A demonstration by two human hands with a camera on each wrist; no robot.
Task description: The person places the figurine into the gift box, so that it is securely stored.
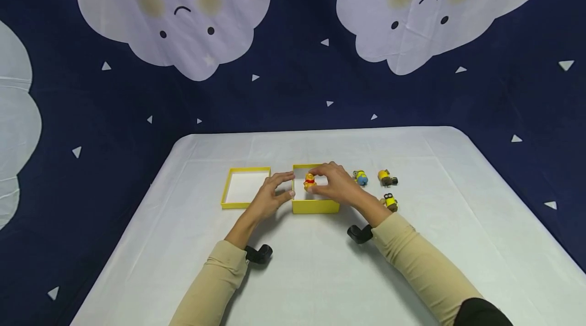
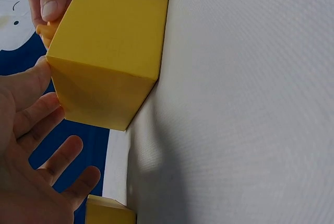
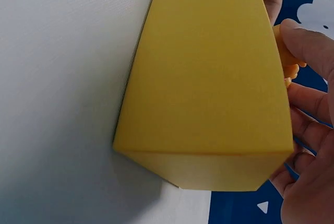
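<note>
A yellow box (image 1: 316, 207) with a white inside stands in the middle of the table. My right hand (image 1: 336, 182) pinches a small yellow bear figurine in a red shirt (image 1: 309, 181) between thumb and fingers, over the box's opening. In the right wrist view the figurine (image 3: 286, 51) shows partly behind the box wall. My left hand (image 1: 273, 196) is at the box's left side, its thumb and fingertips right at the upper rim. The left wrist view shows those fingers (image 2: 68, 153) spread and loosely straight beside the box corner (image 2: 99, 91).
Left of the box lies a shallow yellow lid (image 1: 246, 205), white inside. To its right are several small figurines: one blue and yellow (image 1: 360, 178), one yellow and brown (image 1: 387, 178), one with dark goggles (image 1: 390, 202). A dark blue cloud-print cloth (image 1: 293, 97) hangs behind the white table (image 1: 311, 275).
</note>
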